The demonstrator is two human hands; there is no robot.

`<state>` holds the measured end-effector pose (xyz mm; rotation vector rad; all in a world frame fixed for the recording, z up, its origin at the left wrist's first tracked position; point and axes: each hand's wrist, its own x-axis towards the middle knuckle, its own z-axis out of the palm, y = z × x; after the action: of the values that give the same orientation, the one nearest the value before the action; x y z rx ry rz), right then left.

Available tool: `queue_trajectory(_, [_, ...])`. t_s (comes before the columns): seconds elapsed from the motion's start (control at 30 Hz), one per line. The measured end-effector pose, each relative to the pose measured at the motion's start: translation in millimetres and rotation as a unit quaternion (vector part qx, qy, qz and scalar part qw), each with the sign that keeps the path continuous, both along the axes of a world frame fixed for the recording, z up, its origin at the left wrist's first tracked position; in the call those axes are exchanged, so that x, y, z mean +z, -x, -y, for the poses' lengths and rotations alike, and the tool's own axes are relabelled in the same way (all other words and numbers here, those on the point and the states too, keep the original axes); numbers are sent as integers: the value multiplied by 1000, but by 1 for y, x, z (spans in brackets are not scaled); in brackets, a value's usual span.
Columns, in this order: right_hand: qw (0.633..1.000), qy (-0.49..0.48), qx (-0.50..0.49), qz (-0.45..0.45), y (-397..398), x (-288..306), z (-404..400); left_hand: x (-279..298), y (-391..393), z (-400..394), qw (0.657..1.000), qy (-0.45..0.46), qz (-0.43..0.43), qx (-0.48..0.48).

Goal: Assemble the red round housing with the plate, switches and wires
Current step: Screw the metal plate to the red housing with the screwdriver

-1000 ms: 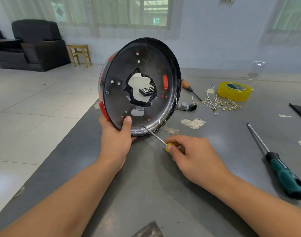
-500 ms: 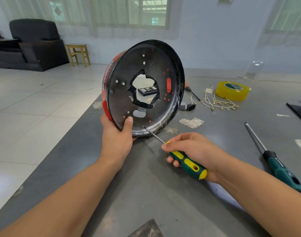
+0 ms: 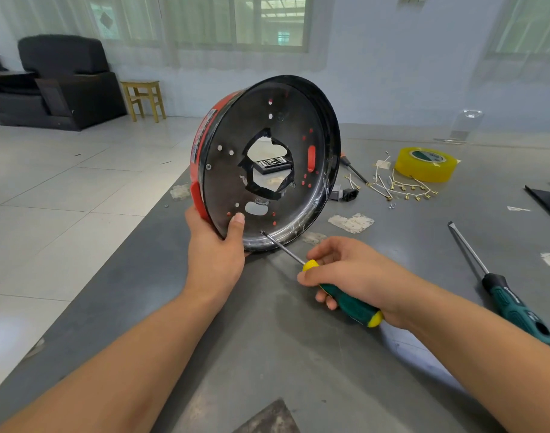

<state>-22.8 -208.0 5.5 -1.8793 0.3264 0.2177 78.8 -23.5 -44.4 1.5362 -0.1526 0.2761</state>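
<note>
Here, in the head view, the red round housing point(image 3: 264, 164) stands on its edge near the left edge of the grey counter point(image 3: 267, 354), its lower rim on the surface and its open back tilted toward me. A dark metal plate point(image 3: 236, 182) fills the inside, punched with small holes and one jagged central opening; red shows through several holes and along the outer wall. My left hand point(image 3: 216, 248) grips the lower rim, thumb pressed on the plate, the other fingers hidden behind the housing. My right hand point(image 3: 352, 273) is curled round the green and yellow handle of a screwdriver point(image 3: 327, 284), whose tip meets the plate low down, just right of my thumb.

The counter drops off to tiled floor just left of the housing. To the right there is bare counter before a second, longer screwdriver point(image 3: 498, 289) lying well apart from my right hand. Behind the housing lie a yellow tape roll point(image 3: 425, 164), a cluster of wires point(image 3: 398, 185) with brass terminals, and a black plug point(image 3: 348, 193).

Whether a screw sits under the tip I cannot tell. Through the central opening a dark labelled part point(image 3: 272, 164) is visible, too small to read. A dark object point(image 3: 545, 198) is cut off at the right border.
</note>
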Motion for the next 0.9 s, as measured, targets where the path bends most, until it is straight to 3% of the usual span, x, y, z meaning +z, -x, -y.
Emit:
queue_trajectory(0.27, [998, 62, -8, 18, -1, -4, 6, 2, 4, 0, 1000, -22, 2, 13])
queue_trajectory(0.47, [1000, 7, -5, 6, 1, -4, 4, 3, 5, 1, 999, -35, 10, 25])
queue_trajectory(0.8, [993, 105, -30, 37, -1, 2, 10, 8, 11, 3, 998, -55, 13, 33])
queue_trajectory(0.9, [997, 54, -39, 30, 1, 6, 11, 8, 11, 3, 997, -61, 11, 37])
